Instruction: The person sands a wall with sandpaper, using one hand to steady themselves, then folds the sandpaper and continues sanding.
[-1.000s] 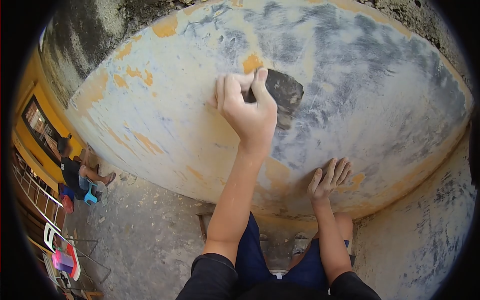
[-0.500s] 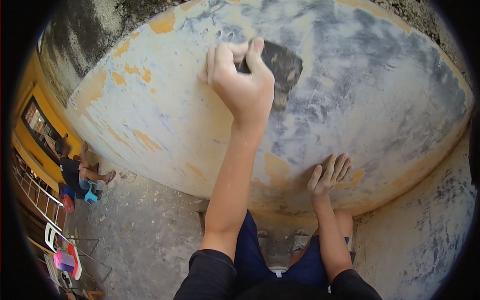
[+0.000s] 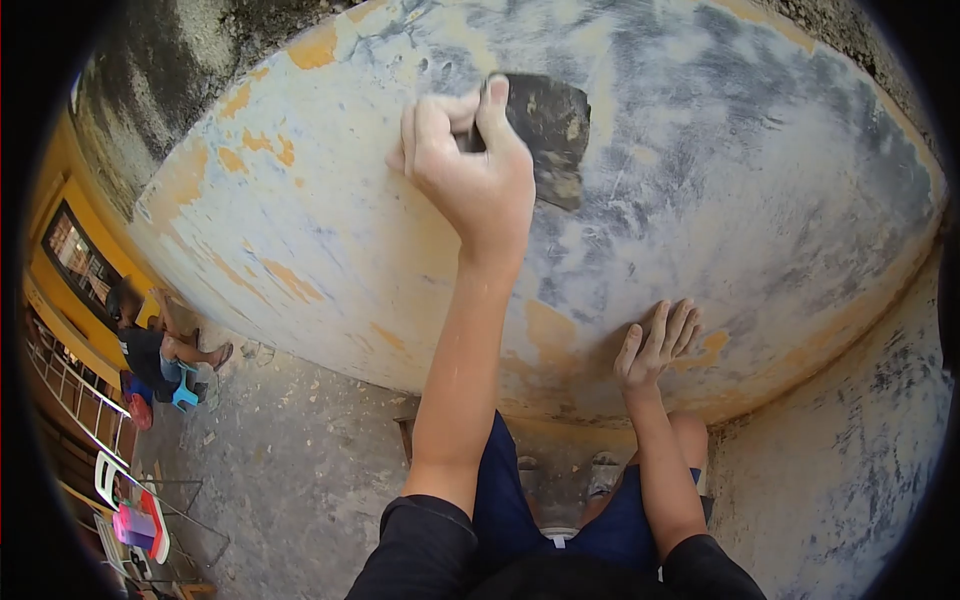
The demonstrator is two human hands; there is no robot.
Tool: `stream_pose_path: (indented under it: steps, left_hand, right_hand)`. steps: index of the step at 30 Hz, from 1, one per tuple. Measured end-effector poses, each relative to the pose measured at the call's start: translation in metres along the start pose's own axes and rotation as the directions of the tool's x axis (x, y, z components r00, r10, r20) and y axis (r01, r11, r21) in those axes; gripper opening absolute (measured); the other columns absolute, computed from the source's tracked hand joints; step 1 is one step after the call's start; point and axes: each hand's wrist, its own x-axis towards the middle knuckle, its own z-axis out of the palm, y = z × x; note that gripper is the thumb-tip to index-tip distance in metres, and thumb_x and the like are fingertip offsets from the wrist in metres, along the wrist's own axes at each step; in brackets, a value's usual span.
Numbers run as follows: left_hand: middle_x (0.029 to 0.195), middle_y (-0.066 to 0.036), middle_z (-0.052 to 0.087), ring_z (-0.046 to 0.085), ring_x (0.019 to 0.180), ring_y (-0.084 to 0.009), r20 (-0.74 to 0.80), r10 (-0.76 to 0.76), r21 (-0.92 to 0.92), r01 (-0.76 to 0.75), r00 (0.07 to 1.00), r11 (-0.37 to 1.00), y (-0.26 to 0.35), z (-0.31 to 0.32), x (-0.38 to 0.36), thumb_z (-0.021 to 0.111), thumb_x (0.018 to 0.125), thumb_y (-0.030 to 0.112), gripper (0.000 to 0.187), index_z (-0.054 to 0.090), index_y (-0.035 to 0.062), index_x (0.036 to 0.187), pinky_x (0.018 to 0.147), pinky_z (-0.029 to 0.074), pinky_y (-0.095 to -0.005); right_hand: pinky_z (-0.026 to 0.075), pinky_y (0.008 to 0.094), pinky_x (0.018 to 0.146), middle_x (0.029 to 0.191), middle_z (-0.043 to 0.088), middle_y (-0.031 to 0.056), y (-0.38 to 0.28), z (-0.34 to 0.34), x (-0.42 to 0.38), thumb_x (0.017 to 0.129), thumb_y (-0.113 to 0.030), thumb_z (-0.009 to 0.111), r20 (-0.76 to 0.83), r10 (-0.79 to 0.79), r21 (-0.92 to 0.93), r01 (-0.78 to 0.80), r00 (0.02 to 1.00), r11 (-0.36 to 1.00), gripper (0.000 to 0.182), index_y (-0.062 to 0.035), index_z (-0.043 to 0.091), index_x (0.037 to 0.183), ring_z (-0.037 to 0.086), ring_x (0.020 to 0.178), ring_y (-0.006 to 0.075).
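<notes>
My left hand (image 3: pixel 470 175) is raised high against a worn wall (image 3: pixel 760 170) of pale grey with orange patches. It grips a dark, stiff sheet (image 3: pixel 548 125), like sandpaper, with the thumb on top and the sheet pressed to the wall. My right hand (image 3: pixel 660 345) lies flat on the wall lower down, fingers spread and pointing up, holding nothing. Both forearms are bare below black sleeves.
Under me are my knees in blue shorts and a rough concrete floor (image 3: pixel 290 470). At the far left a person (image 3: pixel 150 345) sits on a low blue stool (image 3: pixel 183 392). Metal railings and a pink and white chair (image 3: pixel 130 500) stand at the lower left.
My left hand has slid the dark sheet upward along the wall and a little to the left. My right hand has stayed in place on the wall.
</notes>
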Motion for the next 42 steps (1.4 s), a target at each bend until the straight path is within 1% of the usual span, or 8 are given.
stream_pose_path:
  steps: [4,10,13,25,28,36,40,42]
  left_hand:
    - [0.079,-0.005,0.062,0.056,0.072,-0.0113,0.036,0.061,0.075,-0.064,0.997,0.995,-0.013,-0.015,-0.031,0.081,0.094,0.012,0.030,0.058,0.0005,0.079,0.066,0.048,-0.0302]
    - [0.073,-0.004,0.060,0.049,0.065,-0.0185,0.013,0.140,0.148,-0.141,0.990,0.979,0.004,0.000,0.012,0.084,0.089,0.009,0.027,0.060,0.0010,0.077,0.067,0.043,-0.0358]
    - [0.074,0.001,0.058,0.052,0.073,-0.0210,0.050,0.024,0.052,-0.026,0.998,0.998,0.001,-0.006,-0.004,0.081,0.090,0.014,0.028,0.057,0.0116,0.077,0.089,0.034,-0.0391]
    - [0.073,-0.004,0.062,0.053,0.067,-0.0213,-0.005,0.222,0.139,-0.219,0.975,0.966,-0.006,-0.006,-0.004,0.086,0.086,0.014,0.029,0.060,0.0046,0.076,0.076,0.042,-0.0368]
    - [0.074,-0.004,0.064,0.054,0.066,-0.0216,0.057,0.032,0.147,-0.040,0.998,0.988,-0.008,-0.018,-0.029,0.085,0.086,0.014,0.028,0.061,0.0052,0.076,0.080,0.042,-0.0378]
    - [0.073,-0.004,0.063,0.055,0.066,-0.0218,-0.064,0.242,0.166,-0.229,0.968,0.959,-0.003,0.006,0.009,0.084,0.087,0.013,0.025,0.062,0.0053,0.076,0.080,0.042,-0.0370]
    - [0.073,-0.005,0.063,0.056,0.066,-0.0219,0.032,0.097,0.181,-0.101,0.995,0.978,-0.008,-0.017,-0.032,0.084,0.089,0.014,0.031,0.058,0.0054,0.074,0.081,0.042,-0.0382]
    - [0.076,-0.006,0.066,0.063,0.073,-0.0231,0.083,-0.090,0.136,0.078,0.992,0.988,-0.005,-0.018,-0.032,0.084,0.091,0.016,0.031,0.058,0.0067,0.077,0.108,0.043,-0.0374]
  right_hand:
    - [0.010,0.0544,0.130,0.170,0.030,0.0243,-0.002,0.002,0.000,0.111,-0.026,0.045,-0.012,-0.008,-0.002,0.008,1.000,1.000,0.054,0.0021,0.043,0.157,0.019,0.161,0.0391]
    - [0.010,0.0542,0.130,0.170,0.029,0.0240,-0.005,0.001,0.003,0.111,-0.026,0.045,0.003,0.010,0.000,-0.010,1.000,1.000,0.054,0.0019,0.043,0.158,0.018,0.161,0.0387]
    - [0.010,0.0540,0.130,0.170,0.029,0.0240,-0.003,0.002,0.001,0.111,-0.026,0.045,-0.008,0.020,0.006,-0.020,1.000,1.000,0.054,0.0018,0.043,0.158,0.018,0.161,0.0385]
    - [0.010,0.0526,0.130,0.170,0.029,0.0248,-0.004,0.003,-0.001,0.111,-0.026,0.045,-0.010,0.023,0.001,-0.023,1.000,1.000,0.054,0.0027,0.045,0.157,0.019,0.161,0.0383]
    - [0.010,0.0524,0.130,0.170,0.029,0.0248,-0.002,0.005,-0.002,0.111,-0.025,0.045,-0.018,0.014,-0.002,-0.014,1.000,1.000,0.054,0.0029,0.045,0.157,0.019,0.161,0.0382]
    - [0.009,0.0526,0.130,0.171,0.028,0.0250,-0.005,0.005,0.001,0.111,-0.024,0.046,-0.027,0.009,0.010,-0.009,1.000,1.000,0.054,0.0034,0.043,0.158,0.017,0.162,0.0378]
    - [0.009,0.0531,0.130,0.171,0.027,0.0250,-0.005,0.003,-0.003,0.111,-0.024,0.046,-0.010,0.006,-0.011,-0.006,1.000,1.000,0.055,0.0040,0.041,0.158,0.017,0.162,0.0378]
    - [0.009,0.0534,0.130,0.171,0.027,0.0249,-0.002,0.006,0.001,0.111,-0.024,0.046,-0.015,-0.001,-0.027,0.001,1.000,1.000,0.055,0.0042,0.041,0.159,0.017,0.162,0.0379]
